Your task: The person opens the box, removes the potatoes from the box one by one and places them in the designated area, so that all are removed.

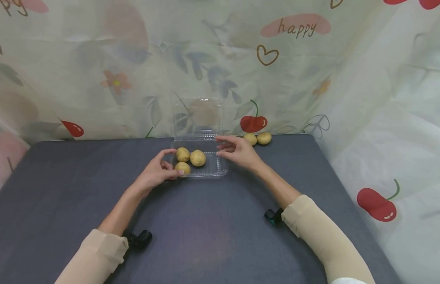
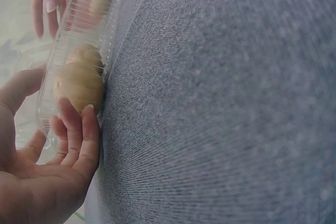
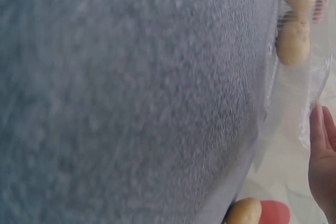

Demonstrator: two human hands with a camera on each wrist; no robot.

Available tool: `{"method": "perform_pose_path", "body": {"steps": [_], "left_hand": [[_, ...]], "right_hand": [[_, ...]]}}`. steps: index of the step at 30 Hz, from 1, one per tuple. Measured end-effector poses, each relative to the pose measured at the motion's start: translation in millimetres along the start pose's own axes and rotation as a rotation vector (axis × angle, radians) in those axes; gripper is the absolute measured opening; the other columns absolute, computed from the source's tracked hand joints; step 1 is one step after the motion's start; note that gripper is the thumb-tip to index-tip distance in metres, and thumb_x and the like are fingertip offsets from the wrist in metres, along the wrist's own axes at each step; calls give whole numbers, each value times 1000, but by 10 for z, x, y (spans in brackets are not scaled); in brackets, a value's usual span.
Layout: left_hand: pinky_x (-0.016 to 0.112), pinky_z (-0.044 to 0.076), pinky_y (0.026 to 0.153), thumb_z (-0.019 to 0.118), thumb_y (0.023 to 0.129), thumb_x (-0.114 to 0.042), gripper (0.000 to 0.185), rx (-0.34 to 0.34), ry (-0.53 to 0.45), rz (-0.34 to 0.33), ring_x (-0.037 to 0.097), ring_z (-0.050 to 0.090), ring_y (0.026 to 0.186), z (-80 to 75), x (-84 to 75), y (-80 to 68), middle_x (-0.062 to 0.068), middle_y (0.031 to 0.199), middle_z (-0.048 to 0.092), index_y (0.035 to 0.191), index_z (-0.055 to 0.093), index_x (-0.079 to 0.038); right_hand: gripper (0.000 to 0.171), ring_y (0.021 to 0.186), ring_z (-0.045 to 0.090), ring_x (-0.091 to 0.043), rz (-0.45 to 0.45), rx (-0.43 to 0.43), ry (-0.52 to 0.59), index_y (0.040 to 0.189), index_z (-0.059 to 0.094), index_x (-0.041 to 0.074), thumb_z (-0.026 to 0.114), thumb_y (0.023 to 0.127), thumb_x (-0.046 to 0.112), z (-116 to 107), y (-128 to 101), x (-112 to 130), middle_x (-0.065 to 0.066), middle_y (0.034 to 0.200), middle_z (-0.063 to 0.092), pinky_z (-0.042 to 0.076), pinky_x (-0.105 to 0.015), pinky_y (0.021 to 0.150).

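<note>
A clear plastic clamshell container (image 1: 215, 167) lies on the table, its lid (image 1: 198, 114) raised upright at the back. Three potatoes (image 1: 198, 158) sit in the left part of its tray. At the left end, my left hand (image 1: 157, 172) grips the container, index finger by the back-left potato (image 1: 182, 154) and thumb by the front-left potato (image 1: 182, 168). In the left wrist view, fingertips (image 2: 89, 116) rest against the clear wall. My right hand (image 1: 239, 153) reaches to the container's back-right side with fairly straight fingers, nothing held between them.
Two more potatoes (image 1: 264, 138) lie at the table's back edge, just behind my right hand. The dark grey cloth-covered table (image 1: 191, 228) stretches in front. A printed curtain (image 1: 135, 79) hangs along the back and the right side.
</note>
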State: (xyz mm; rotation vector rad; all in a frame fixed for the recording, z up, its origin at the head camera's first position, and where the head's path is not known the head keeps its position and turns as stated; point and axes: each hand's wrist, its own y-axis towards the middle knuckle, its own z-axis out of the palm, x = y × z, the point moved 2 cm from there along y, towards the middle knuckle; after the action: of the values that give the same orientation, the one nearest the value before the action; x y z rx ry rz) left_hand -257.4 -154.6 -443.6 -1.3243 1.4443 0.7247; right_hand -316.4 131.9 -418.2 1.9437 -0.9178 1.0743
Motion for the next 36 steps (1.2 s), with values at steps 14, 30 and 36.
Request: {"method": "perform_pose_path", "body": {"steps": [14,30,36], "left_hand": [[38,57,82,78,88,-16,78,-6,10,-9,29,65,84,9,-10,-7,8,81,59,152,33,-15],[40,57,83,78,88,-15,79,0,-14,-28,30,66,84,10,-37,-4,8,80,59,152,32,-15],[39,57,82,77,88,-15,78,4,-3,-25,30,67,85,14,-36,-8,8,80,60,152,32,-14]], "right_hand": [[52,113,65,-30,79,98,-95,137,59,8,76,88,7,175,69,68,-19,134,60,55,-28,88],[58,120,61,-27,155,198,-233,141,56,7,78,88,12,374,236,106,-12,140,56,51,-29,97],[58,127,56,-30,181,212,-247,141,55,7,78,88,13,414,271,151,-12,143,54,48,-38,101]]}}
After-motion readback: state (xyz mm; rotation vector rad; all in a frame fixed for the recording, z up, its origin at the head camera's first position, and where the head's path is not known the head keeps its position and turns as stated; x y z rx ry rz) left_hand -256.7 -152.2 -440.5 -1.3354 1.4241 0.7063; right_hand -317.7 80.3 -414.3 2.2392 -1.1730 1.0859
